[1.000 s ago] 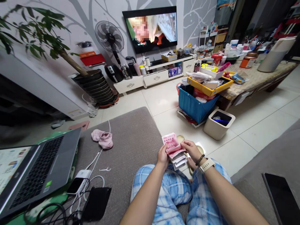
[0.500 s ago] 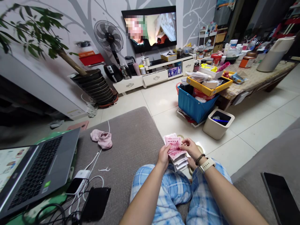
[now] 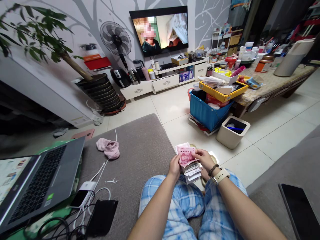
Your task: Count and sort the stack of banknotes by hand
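Note:
A stack of pink banknotes [image 3: 187,158] is held up in front of my knees, its upper notes spread a little apart. My left hand [image 3: 174,166] is closed round the left side of the stack, thumb on top. At the right edge, the fingers of my right hand [image 3: 204,159] pinch the top note. Below the pink notes, pale layered edges [image 3: 193,173] of the stack fan out towards my lap. My right wrist wears a dark beaded bracelet [image 3: 213,170] and a watch with a cream strap [image 3: 221,175].
On the grey couch to my left lie a laptop [image 3: 40,180], a pink sock-like cloth [image 3: 109,147], a white power strip [image 3: 87,191] and tangled cables. A phone [image 3: 298,210] lies at the right. Ahead stand a beige bin [image 3: 233,133] and a blue box [image 3: 208,111].
The top banknote now lies flatter with its portrait in view, and my right hand has shifted slightly at its edge. My left hand stays in place.

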`<state>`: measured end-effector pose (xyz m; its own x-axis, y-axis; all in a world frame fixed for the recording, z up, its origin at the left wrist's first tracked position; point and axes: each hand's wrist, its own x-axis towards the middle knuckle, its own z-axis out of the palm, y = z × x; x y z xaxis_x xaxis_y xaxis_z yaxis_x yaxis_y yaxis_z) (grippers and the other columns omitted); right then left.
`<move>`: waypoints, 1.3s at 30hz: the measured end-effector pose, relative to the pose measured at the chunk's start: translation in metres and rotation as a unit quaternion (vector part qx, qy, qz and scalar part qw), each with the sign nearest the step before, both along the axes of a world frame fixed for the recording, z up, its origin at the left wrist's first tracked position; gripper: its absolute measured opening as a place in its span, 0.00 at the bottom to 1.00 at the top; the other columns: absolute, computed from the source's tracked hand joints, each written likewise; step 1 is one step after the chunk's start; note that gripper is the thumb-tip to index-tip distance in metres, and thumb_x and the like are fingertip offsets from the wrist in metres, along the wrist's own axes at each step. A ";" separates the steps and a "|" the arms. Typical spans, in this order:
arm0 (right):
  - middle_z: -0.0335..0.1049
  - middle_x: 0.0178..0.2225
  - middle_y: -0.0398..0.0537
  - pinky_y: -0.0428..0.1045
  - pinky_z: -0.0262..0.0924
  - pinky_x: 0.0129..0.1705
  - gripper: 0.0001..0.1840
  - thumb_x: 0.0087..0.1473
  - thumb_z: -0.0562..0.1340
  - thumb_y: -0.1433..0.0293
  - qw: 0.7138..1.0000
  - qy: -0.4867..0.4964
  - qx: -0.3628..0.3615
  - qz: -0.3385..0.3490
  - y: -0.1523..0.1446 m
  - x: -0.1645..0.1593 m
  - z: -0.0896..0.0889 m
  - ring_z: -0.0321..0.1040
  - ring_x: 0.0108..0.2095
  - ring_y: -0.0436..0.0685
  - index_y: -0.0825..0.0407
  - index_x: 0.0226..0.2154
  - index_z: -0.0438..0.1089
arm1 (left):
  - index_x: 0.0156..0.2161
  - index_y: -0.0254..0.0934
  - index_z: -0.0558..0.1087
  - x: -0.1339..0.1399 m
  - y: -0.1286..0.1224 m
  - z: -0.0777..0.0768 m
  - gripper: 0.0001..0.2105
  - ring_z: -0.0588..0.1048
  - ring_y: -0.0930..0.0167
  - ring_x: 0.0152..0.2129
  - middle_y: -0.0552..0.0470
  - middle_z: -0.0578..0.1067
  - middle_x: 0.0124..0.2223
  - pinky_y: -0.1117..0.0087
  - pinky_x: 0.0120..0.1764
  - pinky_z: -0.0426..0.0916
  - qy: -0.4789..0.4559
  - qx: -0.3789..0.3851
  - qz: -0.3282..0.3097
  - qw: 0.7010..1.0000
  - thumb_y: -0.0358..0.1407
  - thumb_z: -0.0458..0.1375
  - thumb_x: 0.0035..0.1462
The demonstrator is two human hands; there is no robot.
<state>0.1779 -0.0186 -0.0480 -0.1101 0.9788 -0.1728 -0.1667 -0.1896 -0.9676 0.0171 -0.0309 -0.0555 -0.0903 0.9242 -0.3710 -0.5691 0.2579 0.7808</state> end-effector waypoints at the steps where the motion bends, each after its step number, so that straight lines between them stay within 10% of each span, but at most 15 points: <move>1: 0.63 0.21 0.40 0.48 0.54 0.28 0.25 0.37 0.74 0.50 1.000 0.001 -0.001 0.002 0.000 0.000 0.000 0.59 0.24 0.52 0.50 0.21 0.66 | 0.31 0.33 0.78 0.000 0.001 -0.001 0.20 0.80 0.65 0.29 0.47 0.82 0.31 0.65 0.40 0.71 -0.001 -0.001 0.007 1.000 0.46 0.74 0.36; 39: 0.65 0.19 0.41 0.48 0.51 0.24 0.24 0.41 0.73 0.49 0.999 0.023 0.010 0.024 -0.005 0.001 0.010 0.57 0.20 0.50 0.50 0.22 0.68 | 0.31 0.33 0.78 -0.001 0.001 -0.002 0.17 0.82 0.61 0.33 0.45 0.83 0.33 0.62 0.42 0.73 -0.014 -0.010 0.001 1.000 0.43 0.73 0.38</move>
